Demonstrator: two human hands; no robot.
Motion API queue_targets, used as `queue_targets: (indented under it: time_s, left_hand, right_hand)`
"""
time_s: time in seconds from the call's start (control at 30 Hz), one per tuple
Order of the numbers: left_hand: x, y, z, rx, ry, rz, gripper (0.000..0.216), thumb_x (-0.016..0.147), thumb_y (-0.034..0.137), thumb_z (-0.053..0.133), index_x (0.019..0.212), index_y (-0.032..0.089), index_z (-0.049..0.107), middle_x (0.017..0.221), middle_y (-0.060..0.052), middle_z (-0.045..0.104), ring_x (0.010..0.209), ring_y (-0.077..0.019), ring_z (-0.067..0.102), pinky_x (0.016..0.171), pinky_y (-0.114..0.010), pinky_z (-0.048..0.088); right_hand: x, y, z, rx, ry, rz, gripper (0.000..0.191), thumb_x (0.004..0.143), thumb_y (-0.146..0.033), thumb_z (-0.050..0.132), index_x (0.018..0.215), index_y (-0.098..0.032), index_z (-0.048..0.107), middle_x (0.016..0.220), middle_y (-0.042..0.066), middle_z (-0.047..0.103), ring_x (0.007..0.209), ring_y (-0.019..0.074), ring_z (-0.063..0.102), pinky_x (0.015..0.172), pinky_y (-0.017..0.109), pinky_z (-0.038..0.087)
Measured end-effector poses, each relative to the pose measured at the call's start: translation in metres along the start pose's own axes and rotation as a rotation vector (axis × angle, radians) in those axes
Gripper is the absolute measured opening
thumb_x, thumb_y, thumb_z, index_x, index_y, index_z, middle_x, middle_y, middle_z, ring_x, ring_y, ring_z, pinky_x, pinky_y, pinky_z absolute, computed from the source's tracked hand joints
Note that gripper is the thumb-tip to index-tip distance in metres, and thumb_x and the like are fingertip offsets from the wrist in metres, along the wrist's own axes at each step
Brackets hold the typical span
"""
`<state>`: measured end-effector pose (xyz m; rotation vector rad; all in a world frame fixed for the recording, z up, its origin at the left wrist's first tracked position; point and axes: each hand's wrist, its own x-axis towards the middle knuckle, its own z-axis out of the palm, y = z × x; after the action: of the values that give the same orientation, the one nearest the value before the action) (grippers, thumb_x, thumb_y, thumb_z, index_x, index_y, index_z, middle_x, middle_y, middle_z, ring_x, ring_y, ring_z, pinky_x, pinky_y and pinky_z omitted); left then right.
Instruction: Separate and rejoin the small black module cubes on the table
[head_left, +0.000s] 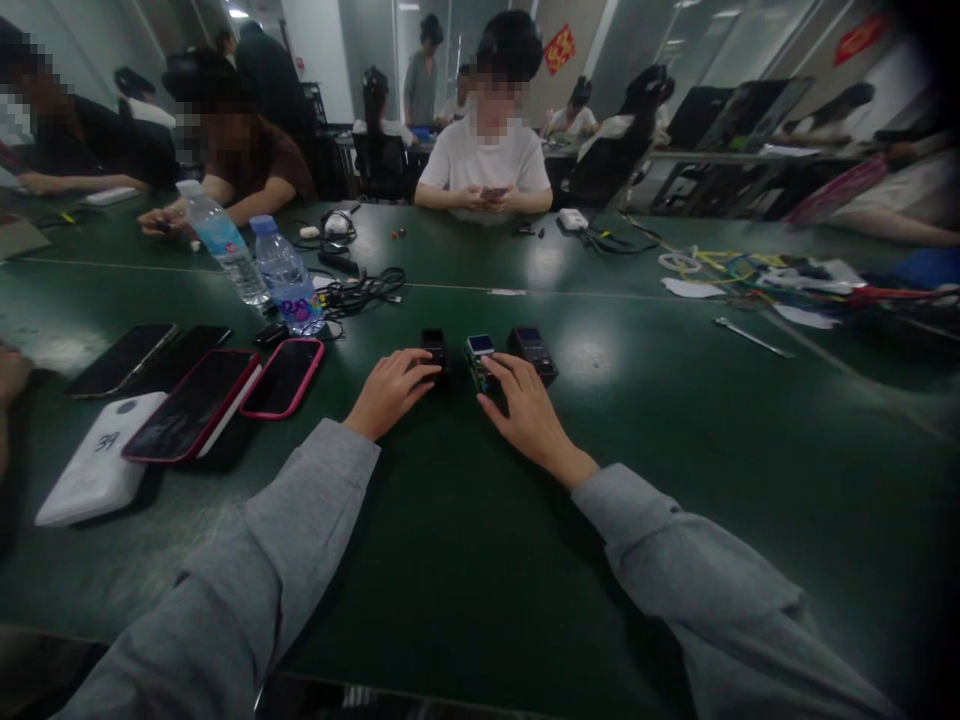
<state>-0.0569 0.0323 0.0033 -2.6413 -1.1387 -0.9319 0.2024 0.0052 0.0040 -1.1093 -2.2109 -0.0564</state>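
Three small dark devices lie in a row on the dark green table (465, 560). My left hand (390, 390) rests with curled fingers on the left device (433, 347), a small black box. My right hand (525, 405) grips the middle device (478, 352), which has a small blue-lit screen, between thumb and fingers. The third device (532, 352), black with a small screen, lies just right of my right fingers, untouched. Both arms wear grey sleeves.
Several phones (281, 378) and a white power bank (97, 460) lie at the left, with two water bottles (289, 280) and tangled black cables (367, 290) behind. Coloured wires and papers (750, 270) sit at the far right. People sit across the table.
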Motion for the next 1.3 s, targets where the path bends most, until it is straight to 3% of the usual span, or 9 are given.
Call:
queue_targets:
  time_s: [0.17,0.37,0.47,0.57,0.67,0.77,0.87,1.1,1.3]
  left_hand:
    - [-0.001,-0.001,0.002,0.001,-0.001,0.001,0.033,0.092,0.020,0.058,0.125,0.023,0.054,0.127,-0.010,0.056,0.114,-0.0252,0.056,0.089,-0.045,0.049]
    - [0.000,0.000,0.000,-0.005,-0.012,-0.006,0.030,0.092,0.021,0.058,0.122,0.022,0.056,0.126,-0.010,0.056,0.115,-0.0253,0.055,0.091,-0.044,0.048]
    - [0.001,0.001,-0.001,-0.018,-0.009,-0.010,0.027,0.092,0.022,0.058,0.119,0.021,0.057,0.125,-0.010,0.057,0.115,-0.0251,0.055,0.090,-0.043,0.049]
    - [0.001,0.001,0.000,-0.029,0.008,-0.014,0.024,0.092,0.023,0.059,0.116,0.021,0.058,0.123,-0.010,0.057,0.114,-0.0250,0.056,0.090,-0.044,0.049]
    - [0.001,0.000,0.001,-0.031,0.022,-0.007,0.022,0.092,0.025,0.060,0.113,0.021,0.058,0.122,-0.009,0.058,0.113,-0.0249,0.057,0.089,-0.044,0.049]
    - [0.001,-0.003,0.003,-0.040,0.029,0.003,0.020,0.091,0.026,0.061,0.110,0.021,0.059,0.119,-0.009,0.059,0.111,-0.0246,0.057,0.088,-0.043,0.050]
    - [0.000,-0.005,0.005,-0.046,0.031,0.005,0.020,0.090,0.027,0.062,0.109,0.021,0.059,0.118,-0.009,0.059,0.110,-0.0245,0.058,0.089,-0.044,0.050]
    - [0.000,-0.006,0.004,-0.061,0.050,-0.001,0.022,0.087,0.032,0.067,0.104,0.020,0.061,0.119,-0.010,0.060,0.110,-0.0262,0.058,0.090,-0.046,0.050]
    - [-0.001,-0.002,0.002,-0.074,0.043,-0.006,0.021,0.088,0.032,0.065,0.104,0.020,0.060,0.118,-0.010,0.059,0.109,-0.0256,0.058,0.090,-0.046,0.050]
  right_hand:
    - [-0.001,0.003,0.004,0.034,0.047,0.011,0.077,0.097,-0.032,0.049,0.155,-0.025,-0.002,0.147,0.014,0.034,0.133,0.0315,0.036,0.111,0.055,0.035]
    - [-0.002,0.005,0.008,-0.046,-0.137,0.040,0.046,0.095,-0.030,0.052,0.139,-0.024,0.042,0.145,0.015,0.033,0.128,0.0350,0.043,0.100,0.054,0.046]
    - [-0.002,0.004,0.007,-0.025,-0.135,0.058,0.031,0.095,-0.031,0.052,0.125,-0.021,0.052,0.141,0.015,0.035,0.118,0.0324,0.052,0.093,0.050,0.052]
    - [-0.002,0.004,0.005,-0.003,-0.069,0.095,0.027,0.095,-0.032,0.052,0.120,-0.020,0.053,0.130,0.014,0.044,0.109,0.0307,0.057,0.089,0.049,0.054]
    - [-0.002,0.005,0.007,0.027,-0.017,0.135,0.045,0.093,-0.031,0.051,0.135,-0.018,0.041,0.127,0.016,0.046,0.108,0.0311,0.057,0.088,0.048,0.055]
    - [-0.002,0.005,0.008,0.039,-0.041,0.127,0.056,0.092,-0.027,0.048,0.144,-0.017,0.030,0.131,0.018,0.045,0.115,0.0320,0.055,0.091,0.047,0.053]
    - [-0.003,0.004,0.005,0.031,-0.085,0.130,0.053,0.089,-0.022,0.050,0.139,-0.018,0.035,0.128,0.015,0.049,0.113,0.0305,0.056,0.093,0.047,0.052]
    - [-0.031,-0.016,-0.034,0.192,-0.129,0.252,0.038,0.092,-0.028,0.058,0.127,-0.022,0.044,0.123,0.010,0.052,0.104,0.0240,0.060,0.089,0.042,0.055]
    - [-0.120,-0.011,-0.088,0.276,-0.171,0.351,0.048,0.093,-0.037,0.057,0.137,-0.031,0.040,0.130,0.007,0.053,0.111,0.0256,0.059,0.094,0.046,0.054]
